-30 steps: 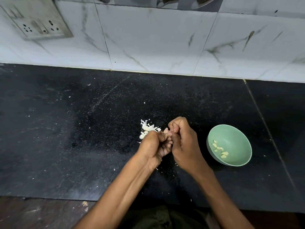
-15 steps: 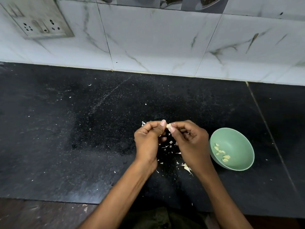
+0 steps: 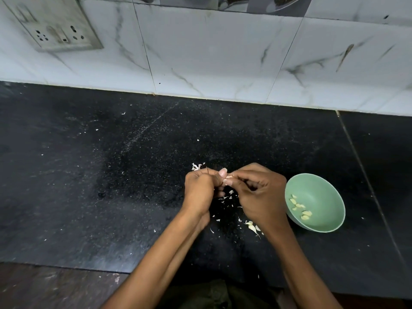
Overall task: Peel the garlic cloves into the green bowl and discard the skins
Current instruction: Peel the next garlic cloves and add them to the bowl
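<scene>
bowl (image 3: 321, 226) right of hands (image 3: 231, 192), on counter (image 3: 111, 175)

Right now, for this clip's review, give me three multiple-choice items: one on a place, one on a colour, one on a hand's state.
1. Where does the round green bowl stand on the black stone counter?
A. right of both hands
B. left of both hands
C. against the wall tiles

2. What colour are the peeled garlic cloves in the bowl?
A. purple
B. pale yellow
C. brown

3. What is the right hand doing?
A. lying flat
B. gripping the bowl
C. pinching a garlic clove with the left hand

Answers: 1 A, bowl beside the right hand. 2 B, pale pieces on green. 3 C, fingertips meet on the clove.
</scene>
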`<state>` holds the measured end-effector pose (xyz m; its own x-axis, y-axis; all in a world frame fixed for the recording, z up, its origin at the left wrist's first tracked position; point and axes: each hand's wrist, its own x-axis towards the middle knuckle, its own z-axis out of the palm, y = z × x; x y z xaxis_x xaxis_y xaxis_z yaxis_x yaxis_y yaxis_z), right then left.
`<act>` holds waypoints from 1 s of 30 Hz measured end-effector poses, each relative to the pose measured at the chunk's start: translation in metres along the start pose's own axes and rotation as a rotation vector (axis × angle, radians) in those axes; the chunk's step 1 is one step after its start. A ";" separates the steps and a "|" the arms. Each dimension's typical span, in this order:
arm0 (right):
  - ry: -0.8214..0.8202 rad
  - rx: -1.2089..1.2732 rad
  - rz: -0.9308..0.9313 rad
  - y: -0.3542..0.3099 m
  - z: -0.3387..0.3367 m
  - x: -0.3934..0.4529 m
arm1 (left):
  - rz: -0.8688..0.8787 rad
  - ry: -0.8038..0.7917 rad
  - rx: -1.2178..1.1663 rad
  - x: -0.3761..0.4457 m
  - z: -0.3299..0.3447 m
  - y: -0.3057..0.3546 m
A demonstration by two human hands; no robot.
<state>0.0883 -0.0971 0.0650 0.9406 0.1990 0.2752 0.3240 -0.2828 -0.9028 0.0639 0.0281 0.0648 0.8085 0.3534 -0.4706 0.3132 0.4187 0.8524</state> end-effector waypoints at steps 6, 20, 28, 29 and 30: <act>0.003 0.024 0.104 0.001 0.002 -0.001 | 0.199 0.104 0.063 -0.002 0.005 -0.007; -0.334 0.734 0.850 0.000 -0.007 0.013 | 0.750 -0.046 0.228 0.008 -0.005 -0.015; -0.090 -0.035 0.197 0.007 -0.004 0.006 | 0.204 0.072 -0.008 0.008 -0.002 -0.010; -0.061 -0.110 0.087 0.008 -0.004 0.005 | 0.176 0.086 -0.022 0.009 -0.001 -0.008; -0.053 -0.160 -0.006 0.010 -0.004 0.004 | 0.159 0.095 -0.033 0.008 -0.001 -0.007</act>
<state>0.0956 -0.1023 0.0587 0.9332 0.2489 0.2591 0.3458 -0.4267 -0.8357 0.0683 0.0291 0.0551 0.7950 0.4945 -0.3513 0.1675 0.3777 0.9106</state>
